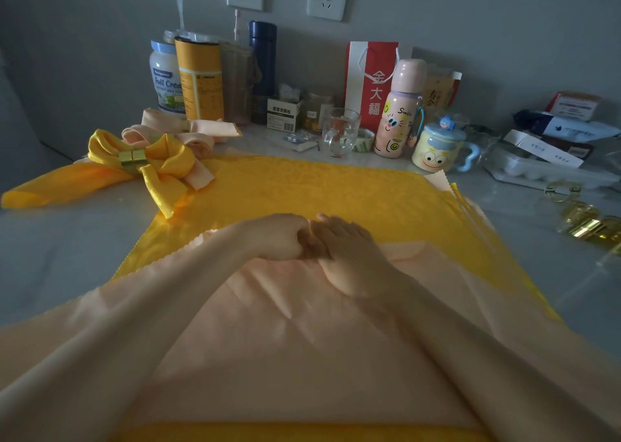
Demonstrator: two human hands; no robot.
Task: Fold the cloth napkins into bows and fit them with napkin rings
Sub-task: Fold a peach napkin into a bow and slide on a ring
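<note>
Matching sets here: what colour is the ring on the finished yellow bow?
Gold. The ring clasps the middle of the bow, clearest in the head view.

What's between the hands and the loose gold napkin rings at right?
In the head view, past the peach cloth napkin, the spread yellow cloth napkin, then bare grey tabletop before the gold metal napkin rings.

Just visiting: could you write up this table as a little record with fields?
in progress: peach napkin, spread over a yellow napkin
left hand: fingers curled on the peach napkin's far edge
right hand: resting on the peach napkin, touching the left hand
finished: yellow bow with a gold ring; peach bow behind it
spare rings: lying at the far right
</note>
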